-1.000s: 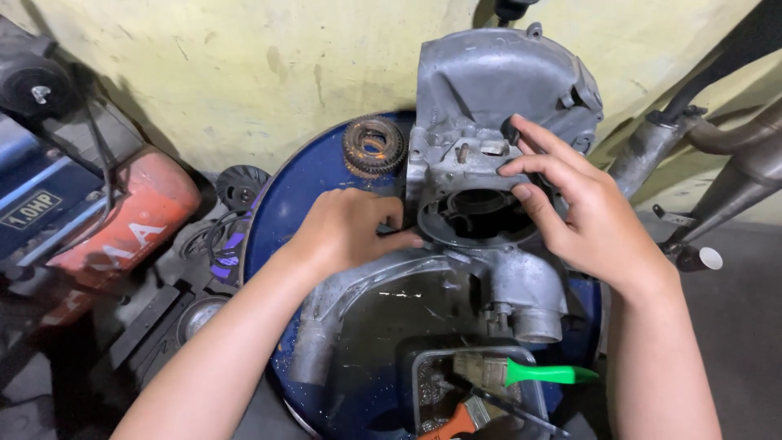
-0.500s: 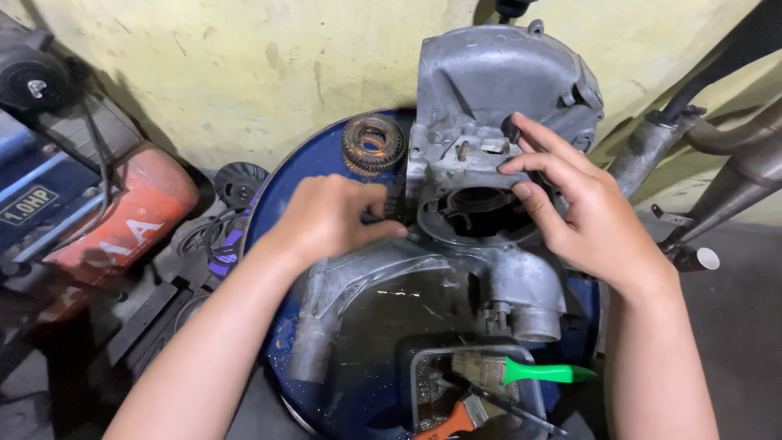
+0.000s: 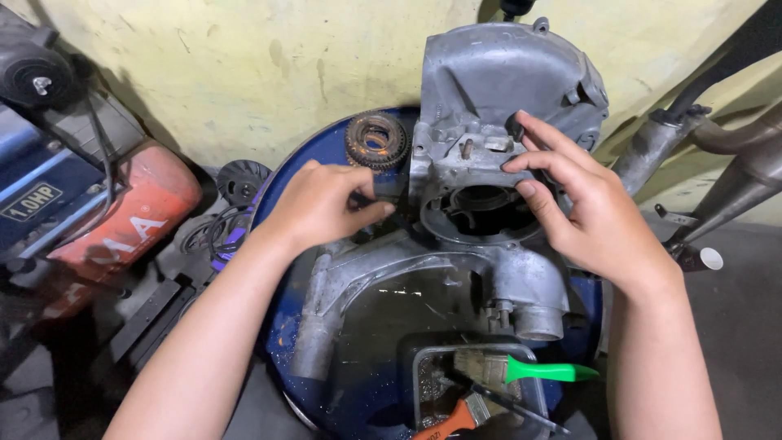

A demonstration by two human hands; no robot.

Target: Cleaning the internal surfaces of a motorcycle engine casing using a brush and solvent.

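Observation:
A grey metal engine casing [image 3: 505, 90] lies on top of a blue drum [image 3: 326, 155], with a round bore opening [image 3: 481, 208] at its middle. My right hand [image 3: 582, 208] rests on the casing's right side, fingertips on a small block by the bore. My left hand [image 3: 322, 204] is to the left of the bore, fingers pinched together on something small and dark that I cannot make out. A rusty toothed gear [image 3: 376, 140] lies on the drum just above my left hand.
A small black tray [image 3: 423, 367] at the drum's near edge holds a green-handled brush [image 3: 529, 371] and an orange-handled brush [image 3: 452, 420]. A red and blue machine [image 3: 98, 204] stands at the left. Exhaust pipes [image 3: 717, 155] lean at the right. A yellowish wall is behind.
My left hand has moved left and up, away from the bore toward the gear, and its fingers have closed into a pinch. My right hand has stayed on the casing.

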